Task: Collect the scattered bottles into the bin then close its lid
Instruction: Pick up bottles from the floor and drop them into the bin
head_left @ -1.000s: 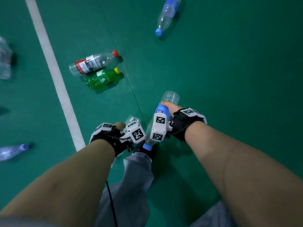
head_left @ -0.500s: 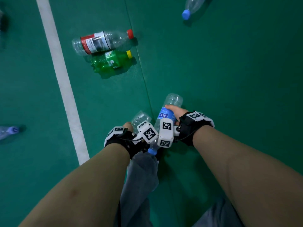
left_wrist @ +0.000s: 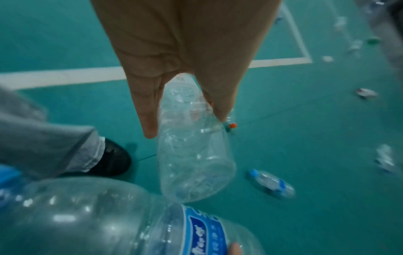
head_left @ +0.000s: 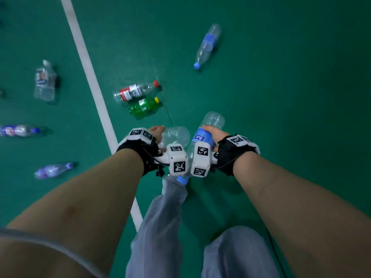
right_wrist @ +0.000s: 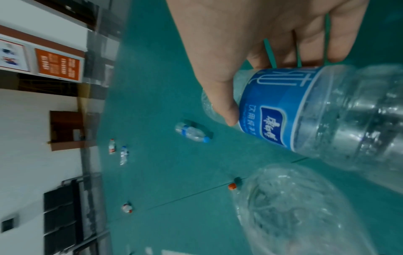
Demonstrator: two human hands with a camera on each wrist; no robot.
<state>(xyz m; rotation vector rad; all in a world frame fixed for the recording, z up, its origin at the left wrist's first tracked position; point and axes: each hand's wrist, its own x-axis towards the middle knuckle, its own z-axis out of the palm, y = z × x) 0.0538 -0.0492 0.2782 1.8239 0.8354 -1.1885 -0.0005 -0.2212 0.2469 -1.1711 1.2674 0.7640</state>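
Observation:
My left hand (head_left: 158, 131) holds a clear unlabelled bottle (head_left: 176, 135) near its neck; the left wrist view shows my fingers (left_wrist: 148, 120) on both sides of this clear bottle (left_wrist: 194, 155). My right hand (head_left: 210, 131) grips a blue-labelled bottle (head_left: 202, 137) round the label, cap pointing back at me. In the right wrist view the thumb (right_wrist: 224, 107) lies on that label (right_wrist: 283, 110). Both hands are side by side above the green floor. On the floor lie a red-labelled bottle (head_left: 136, 92), a green bottle (head_left: 143, 106) and a blue-capped bottle (head_left: 206, 47). No bin is in view.
More bottles lie left of the white line (head_left: 90, 77): a crushed clear one (head_left: 44, 81) and two purple-tinted ones (head_left: 20, 130) (head_left: 53, 169). My grey trouser legs (head_left: 160, 217) and a black shoe (left_wrist: 113, 160) are below the hands. Walls and dark furniture (right_wrist: 65, 207) border the floor.
Both hands keep their bottles and have drawn closer together. The floor bottles have shifted in view, and more bottles now show on the left.

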